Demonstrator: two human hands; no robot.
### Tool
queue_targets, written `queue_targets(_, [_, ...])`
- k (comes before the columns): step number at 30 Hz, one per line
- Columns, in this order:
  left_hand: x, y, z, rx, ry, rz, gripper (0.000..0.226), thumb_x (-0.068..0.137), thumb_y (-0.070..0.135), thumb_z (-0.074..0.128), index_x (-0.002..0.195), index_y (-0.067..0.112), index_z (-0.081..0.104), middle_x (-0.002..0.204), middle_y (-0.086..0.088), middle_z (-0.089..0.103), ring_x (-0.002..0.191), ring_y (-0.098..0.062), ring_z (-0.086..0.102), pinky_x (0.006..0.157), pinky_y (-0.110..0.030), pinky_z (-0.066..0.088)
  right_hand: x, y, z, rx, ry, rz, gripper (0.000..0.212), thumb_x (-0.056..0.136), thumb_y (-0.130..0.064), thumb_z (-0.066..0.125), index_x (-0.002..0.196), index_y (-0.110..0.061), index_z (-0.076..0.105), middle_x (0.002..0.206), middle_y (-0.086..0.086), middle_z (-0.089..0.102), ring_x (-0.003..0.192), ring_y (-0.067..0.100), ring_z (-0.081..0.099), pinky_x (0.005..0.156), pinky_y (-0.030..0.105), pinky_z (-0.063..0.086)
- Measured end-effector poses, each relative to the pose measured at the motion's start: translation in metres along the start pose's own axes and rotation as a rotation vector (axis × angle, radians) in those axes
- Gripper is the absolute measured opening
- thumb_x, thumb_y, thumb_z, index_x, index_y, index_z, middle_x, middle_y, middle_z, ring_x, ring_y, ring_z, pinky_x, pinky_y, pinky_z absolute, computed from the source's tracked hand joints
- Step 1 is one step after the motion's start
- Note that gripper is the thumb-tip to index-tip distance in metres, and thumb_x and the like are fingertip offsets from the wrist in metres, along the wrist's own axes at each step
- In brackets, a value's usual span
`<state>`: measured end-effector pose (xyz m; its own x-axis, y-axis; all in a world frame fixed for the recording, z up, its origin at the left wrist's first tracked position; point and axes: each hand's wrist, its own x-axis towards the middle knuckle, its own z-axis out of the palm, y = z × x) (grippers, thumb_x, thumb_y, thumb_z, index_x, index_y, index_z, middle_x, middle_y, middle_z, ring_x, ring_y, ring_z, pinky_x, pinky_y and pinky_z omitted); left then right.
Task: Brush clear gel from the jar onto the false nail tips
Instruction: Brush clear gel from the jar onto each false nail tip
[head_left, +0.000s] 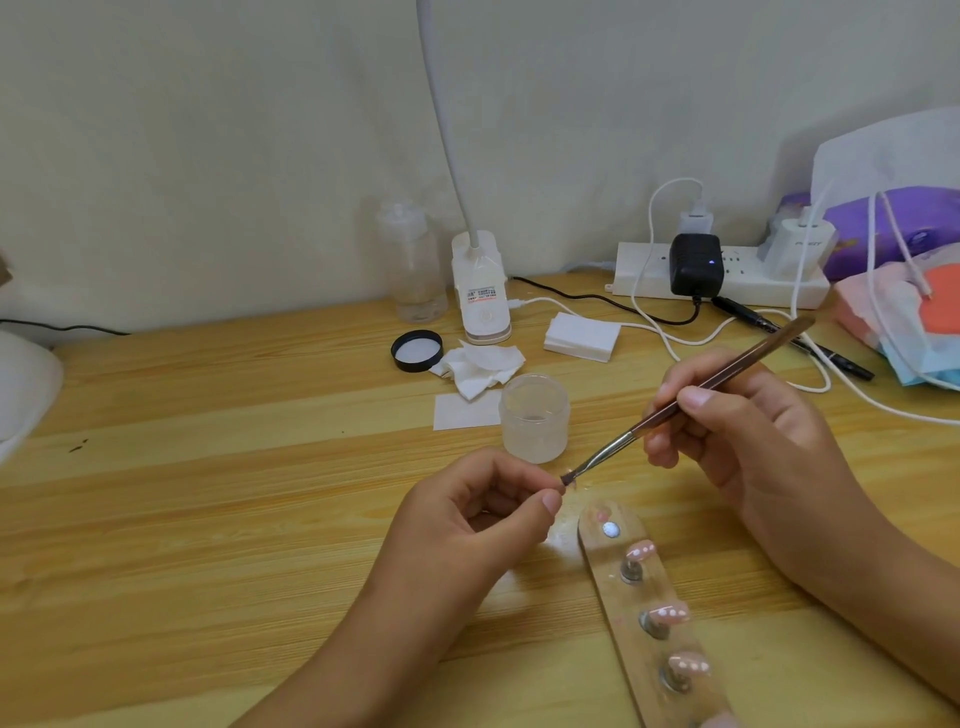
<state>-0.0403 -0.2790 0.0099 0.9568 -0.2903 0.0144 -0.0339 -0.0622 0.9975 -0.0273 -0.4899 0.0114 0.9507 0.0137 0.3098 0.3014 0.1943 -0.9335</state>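
My right hand (737, 431) grips a brown-handled nail brush (691, 397) like a pen. Its bristle tip points down-left and meets a small nail tip (571, 486), mostly hidden, which my left hand (483, 514) pinches between thumb and forefinger. The frosted open gel jar (534, 418) stands just behind the brush tip. A wooden holder strip (649, 613) lies at the lower right. It carries several pink false nail tips (670, 613) on metal pegs, and one peg near its top end is bare.
The jar's black lid (416, 351) lies behind, beside crumpled wipes (480, 366) and a pad stack (582, 336). A lamp base (480, 291), a clear bottle (413, 265), a power strip (722, 278) with cables and a tissue pack (893, 228) line the back of the wooden desk (208, 493).
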Motion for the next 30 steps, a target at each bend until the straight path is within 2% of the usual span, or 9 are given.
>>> queue_targets(6, [0.0006,0.0002,0.0012,0.012,0.002,-0.003,0.004,0.072,0.027,0.07,0.074,0.028,0.074,0.068,0.011,0.067,0.065,-0.003,0.059,0.063,-0.015,0.047,0.001,-0.0001,-0.0014,-0.014,0.08,-0.007,0.025,0.084,-0.015,0.052,0.075,-0.028,0.072,0.07,0.002,0.066,0.064,0.014,0.065,0.06,0.022,0.053])
queue_targets(12, [0.0001,0.0,0.0005,0.017,0.003,-0.007,0.004,0.072,0.027,0.07,0.074,0.027,0.073,0.071,0.007,0.069,0.067,-0.005,0.06,0.064,-0.017,0.049,-0.0005,-0.0009,-0.0005,-0.019,-0.008,0.005,0.025,0.085,-0.012,0.051,0.076,-0.026,0.07,0.068,0.005,0.065,0.063,0.015,0.063,0.06,0.023,0.052])
queue_targets(17, [0.0004,-0.0003,0.0003,-0.005,-0.005,-0.015,0.004,0.073,0.025,0.07,0.073,0.028,0.074,0.067,0.009,0.068,0.063,-0.003,0.06,0.06,-0.014,0.046,0.0023,0.0014,-0.0031,0.018,0.094,0.036,0.024,0.084,-0.016,0.054,0.074,-0.027,0.072,0.069,0.002,0.066,0.064,0.014,0.064,0.059,0.021,0.052])
queue_targets(22, [0.0006,-0.0005,-0.0005,-0.01,-0.01,-0.013,0.003,0.073,0.026,0.071,0.074,0.027,0.073,0.068,0.005,0.069,0.063,-0.004,0.064,0.061,-0.013,0.048,0.0008,0.0013,-0.0037,0.026,-0.007,0.038,0.011,0.08,-0.023,0.06,0.078,-0.025,0.071,0.069,0.006,0.066,0.064,0.015,0.063,0.06,0.023,0.052])
queue_targets(27, [0.0004,0.0004,0.0001,-0.049,-0.02,-0.006,0.007,0.075,0.02,0.069,0.073,0.025,0.073,0.07,0.001,0.071,0.061,-0.005,0.064,0.06,-0.013,0.049,0.0022,0.0038,-0.0056,0.019,0.063,0.01,0.025,0.085,-0.014,0.052,0.079,-0.026,0.073,0.072,0.004,0.067,0.067,0.016,0.065,0.062,0.022,0.053])
queue_targets(30, [0.0002,0.0006,0.0001,-0.058,-0.019,-0.006,0.008,0.076,0.019,0.069,0.071,0.025,0.073,0.07,0.0,0.071,0.061,-0.005,0.064,0.06,-0.014,0.049,0.0012,0.0014,-0.0062,0.065,-0.002,0.003,0.019,0.084,-0.016,0.055,0.082,-0.023,0.073,0.074,0.005,0.066,0.068,0.017,0.065,0.063,0.024,0.053])
